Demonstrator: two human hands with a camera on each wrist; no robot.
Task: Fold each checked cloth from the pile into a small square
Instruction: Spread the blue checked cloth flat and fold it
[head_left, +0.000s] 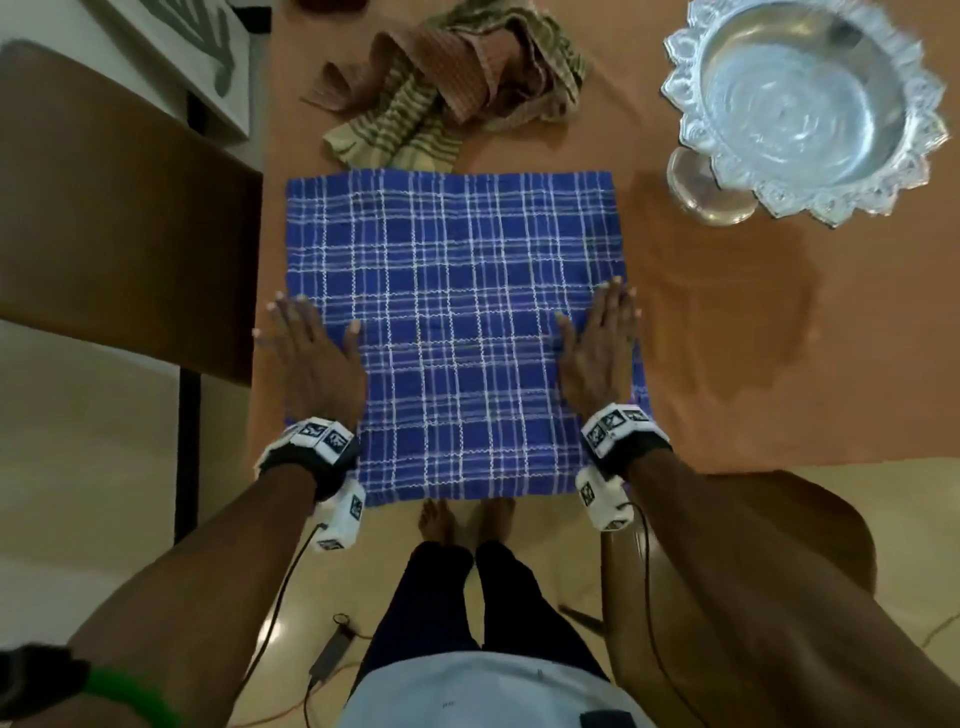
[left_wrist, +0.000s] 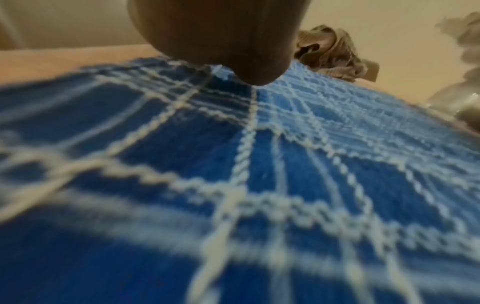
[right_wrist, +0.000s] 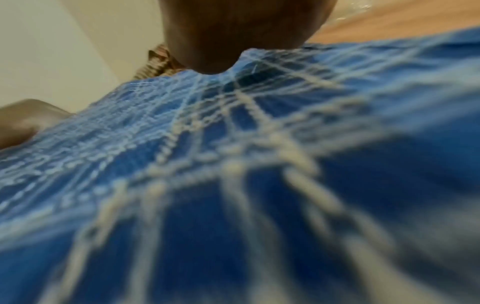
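Note:
A blue cloth (head_left: 457, 322) with white checks lies spread flat on the orange-brown table (head_left: 727, 364), its near edge hanging over the table's front. My left hand (head_left: 311, 353) lies flat with straight fingers on the cloth's left edge. On the right edge my right hand (head_left: 597, 343) presses flat the same way. Both wrist views look low across the blue cloth (left_wrist: 233, 185) (right_wrist: 233, 205), with the heel of the left hand (left_wrist: 221, 41) and of the right hand (right_wrist: 241, 35) at the top. Behind the blue cloth sits a crumpled pile of brown and olive striped cloths (head_left: 452, 88).
A silver footed bowl (head_left: 800, 98) with a scalloped rim stands at the table's back right. A brown chair back (head_left: 119, 218) stands close to the table's left edge, another chair (head_left: 779, 545) at the front right. My feet (head_left: 462, 519) show below the table's front edge.

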